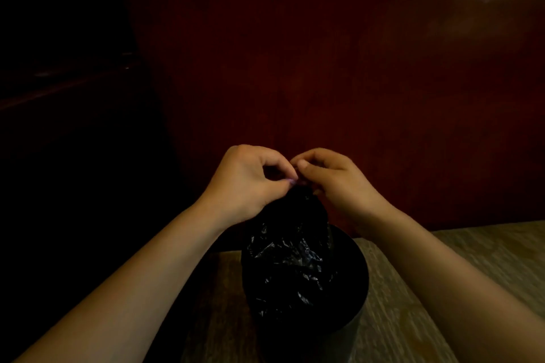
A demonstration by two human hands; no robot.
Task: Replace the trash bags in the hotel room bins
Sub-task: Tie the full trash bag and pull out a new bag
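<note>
A crinkled black trash bag (287, 259) rises out of a round dark bin (354, 289) standing on the floor in the lower middle of the view. The bag's top is gathered into a narrow neck. My left hand (247, 183) and my right hand (339, 183) meet just above the bin, fingertips pinched together on that gathered top. The bag's lower part is hidden inside the bin.
A dark red wooden panel (324, 68) stands right behind the bin. Dark furniture (73, 127) fills the left side. Pale wood-grain floor (457, 259) shows to the right and in front of the bin. The room is dim.
</note>
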